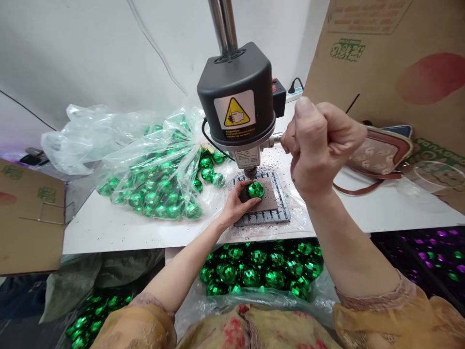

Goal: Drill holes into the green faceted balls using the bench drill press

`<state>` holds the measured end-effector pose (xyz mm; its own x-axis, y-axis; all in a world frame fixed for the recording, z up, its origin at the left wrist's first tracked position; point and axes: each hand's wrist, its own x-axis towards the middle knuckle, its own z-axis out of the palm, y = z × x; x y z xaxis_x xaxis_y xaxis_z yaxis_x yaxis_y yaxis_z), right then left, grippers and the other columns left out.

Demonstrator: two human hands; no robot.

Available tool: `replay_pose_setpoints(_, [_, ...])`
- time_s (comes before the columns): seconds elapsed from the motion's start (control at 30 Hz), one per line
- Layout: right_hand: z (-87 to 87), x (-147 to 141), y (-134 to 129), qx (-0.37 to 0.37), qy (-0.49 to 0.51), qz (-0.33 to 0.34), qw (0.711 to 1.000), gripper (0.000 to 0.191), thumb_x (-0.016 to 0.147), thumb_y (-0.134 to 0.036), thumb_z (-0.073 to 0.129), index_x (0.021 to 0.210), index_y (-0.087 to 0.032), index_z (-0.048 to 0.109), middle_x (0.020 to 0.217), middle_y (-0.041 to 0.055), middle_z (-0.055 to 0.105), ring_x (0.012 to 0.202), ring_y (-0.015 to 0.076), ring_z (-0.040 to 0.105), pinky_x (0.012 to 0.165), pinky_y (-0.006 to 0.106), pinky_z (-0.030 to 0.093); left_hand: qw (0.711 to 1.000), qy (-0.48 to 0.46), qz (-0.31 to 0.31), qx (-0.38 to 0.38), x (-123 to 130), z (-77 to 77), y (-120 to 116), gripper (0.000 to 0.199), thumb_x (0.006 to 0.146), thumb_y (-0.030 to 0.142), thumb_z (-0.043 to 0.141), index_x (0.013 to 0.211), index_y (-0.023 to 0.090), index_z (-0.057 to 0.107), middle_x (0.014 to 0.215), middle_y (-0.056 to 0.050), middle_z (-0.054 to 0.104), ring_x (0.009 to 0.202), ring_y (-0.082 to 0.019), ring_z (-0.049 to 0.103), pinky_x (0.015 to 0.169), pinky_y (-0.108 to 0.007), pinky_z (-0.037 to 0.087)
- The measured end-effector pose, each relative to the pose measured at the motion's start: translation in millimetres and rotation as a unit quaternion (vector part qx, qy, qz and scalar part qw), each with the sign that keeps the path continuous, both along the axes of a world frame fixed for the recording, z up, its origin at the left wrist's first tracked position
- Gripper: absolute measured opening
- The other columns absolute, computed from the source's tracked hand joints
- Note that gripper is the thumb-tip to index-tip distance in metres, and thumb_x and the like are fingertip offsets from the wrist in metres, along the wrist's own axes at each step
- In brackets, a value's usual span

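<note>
Left fingers (240, 188) gripping shiny faceted green ball (255, 190), right fingers (310, 125), two o'clock, clenched round metal lever (278, 138), flecked white table (94, 232)

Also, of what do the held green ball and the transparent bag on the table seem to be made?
Faceted green ball: probably plastic, mirror-like metallic finish; its facets glint sharply. Transparent bag: apparently thin, glossy plastic film, judging by its see-through creases.
</note>
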<state>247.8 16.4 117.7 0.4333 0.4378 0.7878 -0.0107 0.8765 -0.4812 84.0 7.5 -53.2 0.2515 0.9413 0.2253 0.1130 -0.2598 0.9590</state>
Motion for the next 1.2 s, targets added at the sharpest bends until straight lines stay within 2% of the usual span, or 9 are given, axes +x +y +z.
replay_pose_setpoints(0.17, [-14.7,-4,1,0.054,0.036,0.008,0.998,0.053,0.092,-0.023,0.057,0.056,-0.016,0.018,0.050,-0.0048,0.018,0.041,0.0030,0.027,0.044,0.027,0.020,1.000,0.004,0.000,0.002,-1,-2.2,0,0.061,0.078,0.050,0.083,0.124,0.021,0.056,0.126,-0.011,0.068,0.121,-0.027,0.064,0.109,-0.045,0.048])
replay_pose_setpoints(0.5, [-28.6,-2,6,0.082,0.024,-0.037,0.996,0.054,0.089,-0.025,0.057,0.057,-0.017,0.014,0.048,-0.0048,0.016,0.040,0.0049,0.021,0.042,0.030,0.017,1.000,-0.003,-0.011,0.002,-1,-4.8,1,0.060,0.080,0.050,0.082,0.125,0.021,0.054,0.129,-0.012,0.066,0.123,-0.027,0.063,0.111,-0.045,0.047])
replay_pose_setpoints(0.6, [-34.1,0,6,0.075,0.002,-0.040,0.996,0.053,0.089,-0.026,0.057,0.056,-0.017,0.015,0.047,-0.0048,0.018,0.040,0.0057,0.021,0.042,0.031,0.018,1.000,-0.004,-0.009,0.000,-1,-5.1,0,0.062,0.079,0.051,0.082,0.125,0.021,0.054,0.129,-0.012,0.066,0.122,-0.027,0.063,0.111,-0.045,0.047])
replay_pose_setpoints(0.8, [-44.0,2,6,0.107,0.007,-0.030,0.994,0.054,0.087,-0.020,0.057,0.058,-0.016,0.012,0.047,-0.0054,0.021,0.041,0.0050,0.022,0.042,0.029,0.021,1.000,-0.001,-0.008,-0.002,-1,-5.6,0,0.062,0.079,0.051,0.082,0.126,0.021,0.053,0.127,-0.011,0.066,0.121,-0.027,0.064,0.110,-0.046,0.047])
replay_pose_setpoints(1.1, [-50.1,4,7,0.137,-0.013,-0.007,0.990,0.053,0.086,-0.021,0.057,0.055,-0.017,0.014,0.046,-0.0056,0.020,0.040,0.0067,0.020,0.041,0.030,0.022,1.000,0.003,-0.009,-0.006,-2,-5.5,0,0.061,0.081,0.050,0.081,0.127,0.022,0.054,0.127,-0.011,0.066,0.121,-0.027,0.064,0.110,-0.044,0.047])
replay_pose_setpoints(1.2, [-56.5,4,6,0.150,-0.021,-0.007,0.988,0.052,0.085,-0.019,0.057,0.055,-0.017,0.015,0.046,-0.0058,0.023,0.039,0.0061,0.023,0.042,0.030,0.026,1.000,0.000,-0.007,-0.007,-1,-5.4,-1,0.060,0.081,0.049,0.081,0.126,0.022,0.054,0.128,-0.011,0.066,0.122,-0.027,0.063,0.111,-0.045,0.047])
